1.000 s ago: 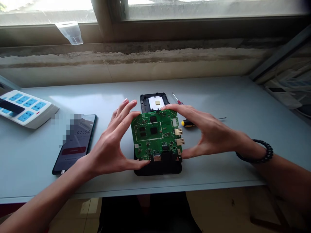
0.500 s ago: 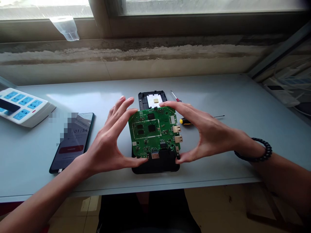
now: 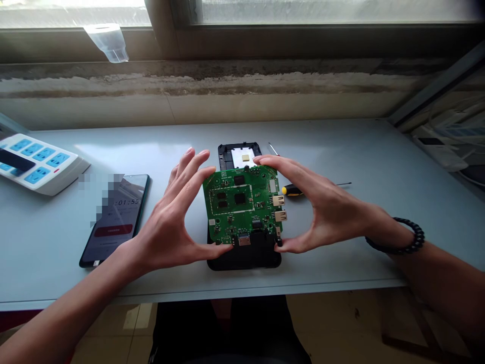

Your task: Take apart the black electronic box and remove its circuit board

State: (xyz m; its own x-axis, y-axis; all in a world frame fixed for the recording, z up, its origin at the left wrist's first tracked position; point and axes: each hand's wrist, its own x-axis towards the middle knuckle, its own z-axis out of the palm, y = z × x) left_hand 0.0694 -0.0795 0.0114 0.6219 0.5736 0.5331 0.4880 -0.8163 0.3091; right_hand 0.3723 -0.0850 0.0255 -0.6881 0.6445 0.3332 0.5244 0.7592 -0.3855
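Green circuit board (image 3: pixel 242 207) is held over a black case (image 3: pixel 246 259) at the near edge of the pale grey table (image 3: pixel 341 146). Left hand (image 3: pixel 170 225) and right hand (image 3: pixel 329 207) each pinch its edges, thumb near and fingers far. A screwdriver (image 3: pixel 291 190) lies just right. A phone (image 3: pixel 117 217) and a power strip (image 3: pixel 38 162) lie left. A stained sill (image 3: pixel 265 81) runs below the window on the far side.

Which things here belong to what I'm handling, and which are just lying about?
In use: circuit board, held between left hand and right hand; black case beneath it; black cover behind it; screwdriver.
Lying about: phone; power strip; plastic cup.
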